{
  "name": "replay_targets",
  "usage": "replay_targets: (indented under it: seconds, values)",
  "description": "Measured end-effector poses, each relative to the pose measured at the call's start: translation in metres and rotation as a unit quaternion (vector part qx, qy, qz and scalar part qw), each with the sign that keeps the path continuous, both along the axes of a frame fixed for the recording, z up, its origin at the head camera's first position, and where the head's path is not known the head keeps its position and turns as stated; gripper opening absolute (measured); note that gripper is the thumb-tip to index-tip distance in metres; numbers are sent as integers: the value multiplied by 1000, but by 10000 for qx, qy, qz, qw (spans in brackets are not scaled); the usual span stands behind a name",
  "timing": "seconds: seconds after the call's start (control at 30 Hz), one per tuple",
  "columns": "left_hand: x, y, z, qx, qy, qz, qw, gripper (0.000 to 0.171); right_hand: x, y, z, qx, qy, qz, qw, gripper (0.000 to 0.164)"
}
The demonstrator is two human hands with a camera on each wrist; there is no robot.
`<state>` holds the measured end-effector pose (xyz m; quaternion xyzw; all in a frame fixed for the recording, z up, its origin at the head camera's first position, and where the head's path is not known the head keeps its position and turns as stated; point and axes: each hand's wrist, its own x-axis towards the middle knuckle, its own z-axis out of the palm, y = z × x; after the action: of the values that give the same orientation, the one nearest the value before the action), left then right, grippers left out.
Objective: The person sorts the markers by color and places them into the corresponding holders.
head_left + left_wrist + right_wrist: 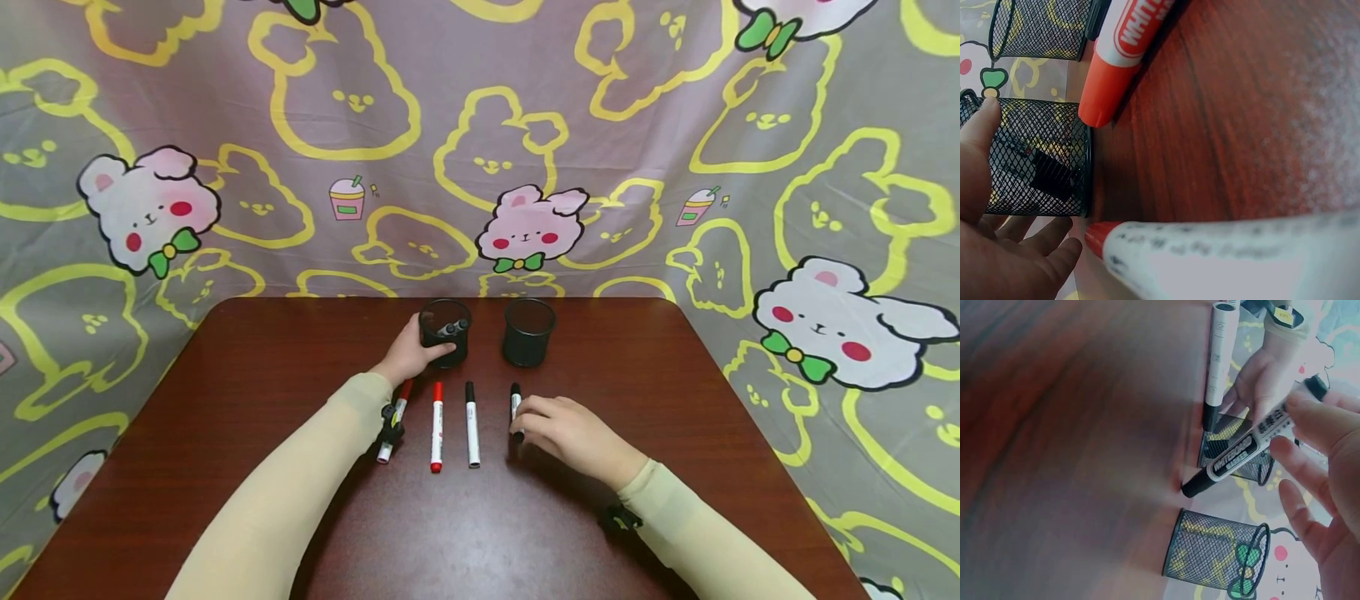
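My left hand [408, 353] grips a black mesh pen cup [458, 353], thumb along its near side and the other fingers round its far side. Dark-ended markers [453, 327] stand inside that cup. Over the table to the right, my right hand [573, 433] pinches a black whiteboard marker [1233, 457] near one end. Its black cap slants down toward the tabletop in the right wrist view; whether it touches is unclear. A black-capped white marker [472, 425] lies to the left of this hand. A second mesh pen cup [527, 343] stands at the back.
Two red-capped markers lie on the brown table [600, 350]: one red marker [437, 429] in the middle, another red marker [385, 452] partly under my left wrist. A patterned cloth [420, 83] hangs behind the table and along both sides.
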<state>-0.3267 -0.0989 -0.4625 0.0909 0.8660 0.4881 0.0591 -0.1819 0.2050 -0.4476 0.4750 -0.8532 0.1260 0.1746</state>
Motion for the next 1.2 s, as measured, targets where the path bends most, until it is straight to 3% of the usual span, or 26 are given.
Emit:
replay_targets:
  seconds: [0.63, 1.2]
  values:
    - [3, 0, 2, 50, -39, -22, 10000, 87, -6, 1, 8, -806, 25, -214, 9965, 35]
    - [3, 1, 2, 49, -45, -7, 10000, 86, -7, 3, 11, -901, -212, -344, 9951, 28]
